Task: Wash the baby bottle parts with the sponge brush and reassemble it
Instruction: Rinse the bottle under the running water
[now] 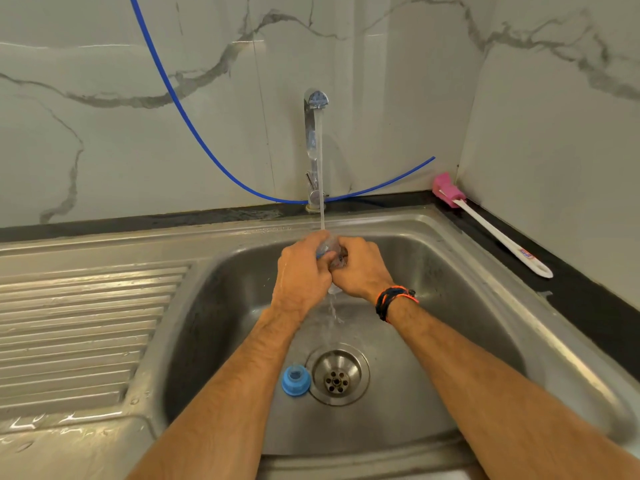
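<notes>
While both hands, left (303,271) & right (360,268), grip the clear bottle (329,251) under running tap, blue collar (295,380) lies by drain, sponge brush (485,221) idle on worktop; rinsing underway, reassembly not yet begun.

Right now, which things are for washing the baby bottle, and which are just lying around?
For the job: clear bottle held by both hands, left and right; blue cap in the sink; pink sponge brush; running tap.

Just there: blue tube; draining board.
</notes>
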Available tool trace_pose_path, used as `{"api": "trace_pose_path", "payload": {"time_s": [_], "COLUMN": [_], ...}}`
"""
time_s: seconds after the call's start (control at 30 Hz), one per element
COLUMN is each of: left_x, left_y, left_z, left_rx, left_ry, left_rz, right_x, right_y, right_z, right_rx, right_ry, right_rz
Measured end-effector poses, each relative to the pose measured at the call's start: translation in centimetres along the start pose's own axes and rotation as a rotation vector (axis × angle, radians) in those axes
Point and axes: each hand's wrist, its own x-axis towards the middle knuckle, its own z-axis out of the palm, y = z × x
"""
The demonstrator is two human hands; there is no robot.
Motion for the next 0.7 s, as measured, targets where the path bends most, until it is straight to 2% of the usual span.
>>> {"api": "trace_pose_path", "payload": {"time_s": [0.07,0.13,0.2,0.27,0.43,0.57,0.7], "left_x": [0.1,0.0,0.0,0.1,0.2,0.8,0.8], "left_y": [-0.3,-0.5,-0.6,-0.6,-0.6,-1.5,-1.5], "left_z": [0.3,0.5,0.5,0.1,-0.1,0.0,-0.1], "left_rx": [0.002,0.015,0.052,0.052,-0.172,-0.443,-0.855], "left_ry": [-0.179,-0.281,-0.231,-0.106,0.074,0.157,0.022], "left_rz": [-0.01,-0.032,-0.042,-0.068,-0.173,-0.443,-0.824], "right_x": [-0.3,-0.5,-0.5,-0.4,-0.2,0.0,0.5], "right_y": [0.4,0.6,0.9,0.8,0.6,1.4,1.2], "right_z": [-0.3,-0.5,-0.6,-0.5,-0.7,-1.3,-1.5], "right_rx": [-0.022,-0.041,-0.024,0.04,0.1,0.101,0.252], "right_ry": [-0.033,-0.096,-0.121,-0.11,-0.125,-0.128,-0.032], "right_rz": [-0.037,-0.049,-0.04,-0.018,0.047,0.134,0.168]}}
